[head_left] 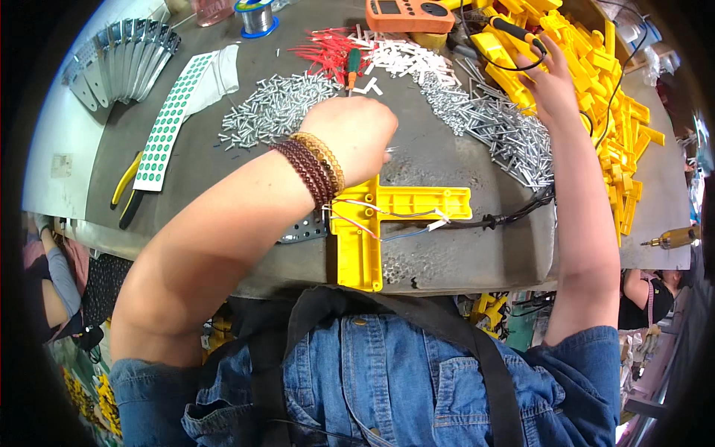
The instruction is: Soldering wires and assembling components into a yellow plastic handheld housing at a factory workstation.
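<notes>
A yellow plastic T-shaped housing [357, 257] lies at the table's front edge, its hollow side up. Thin white, red, blue and black wires [406, 235] run across it to a black cable [514, 216]. Over its upper end my left hand [351, 123] is closed; a small shiny tip shows by its fingers, too hidden to name. Just beyond that fist is a green-and-orange screwdriver [352, 67]. My right hand [555, 86] reaches to the far right with fingers apart, around the corded end of a black-and-orange handled tool [515, 31]. Contact with it is unclear.
Piles of silver rivets [279, 108], metal pins [514, 138], red sleeves [331, 52] and white pieces [413, 59] cover the middle. Yellow housings [622, 141] heap at right. An orange meter [410, 15], solder spool [255, 16], sticker sheet [171, 123], pliers [128, 190] and metal plates [123, 63] stand around.
</notes>
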`<move>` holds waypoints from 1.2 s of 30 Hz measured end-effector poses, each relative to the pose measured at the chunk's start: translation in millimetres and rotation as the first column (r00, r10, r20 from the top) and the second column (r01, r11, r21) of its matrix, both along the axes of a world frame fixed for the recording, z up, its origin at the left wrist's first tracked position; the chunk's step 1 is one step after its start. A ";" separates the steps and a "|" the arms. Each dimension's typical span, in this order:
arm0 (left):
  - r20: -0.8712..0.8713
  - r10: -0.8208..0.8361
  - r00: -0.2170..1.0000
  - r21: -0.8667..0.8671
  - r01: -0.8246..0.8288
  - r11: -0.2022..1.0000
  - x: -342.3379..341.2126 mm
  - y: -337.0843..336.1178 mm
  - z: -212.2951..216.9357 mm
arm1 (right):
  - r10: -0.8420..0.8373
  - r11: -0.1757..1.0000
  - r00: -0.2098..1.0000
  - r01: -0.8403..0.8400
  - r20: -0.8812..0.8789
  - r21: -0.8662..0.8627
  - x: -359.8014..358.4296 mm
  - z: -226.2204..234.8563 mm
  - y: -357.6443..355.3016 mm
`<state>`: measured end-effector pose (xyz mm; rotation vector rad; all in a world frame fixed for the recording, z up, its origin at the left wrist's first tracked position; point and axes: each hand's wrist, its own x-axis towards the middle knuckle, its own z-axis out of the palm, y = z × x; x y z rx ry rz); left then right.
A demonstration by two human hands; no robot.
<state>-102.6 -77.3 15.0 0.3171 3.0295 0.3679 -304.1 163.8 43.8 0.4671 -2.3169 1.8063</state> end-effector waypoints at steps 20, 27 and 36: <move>-0.435 0.115 0.893 0.485 0.125 0.865 108.4 -25.1 16.7 | 0.328 0.804 0.901 -0.108 0.284 -0.585 122.0 0.3 -45.3; -0.465 0.126 0.876 0.462 0.119 0.879 103.0 -21.6 8.5 | 0.347 0.815 0.883 -0.116 0.316 -0.568 123.5 -8.7 -49.5; -0.470 0.140 0.872 0.444 0.097 0.891 101.1 -18.1 11.6 | 0.377 0.774 0.880 -0.127 0.289 -0.621 121.3 -8.5 -45.4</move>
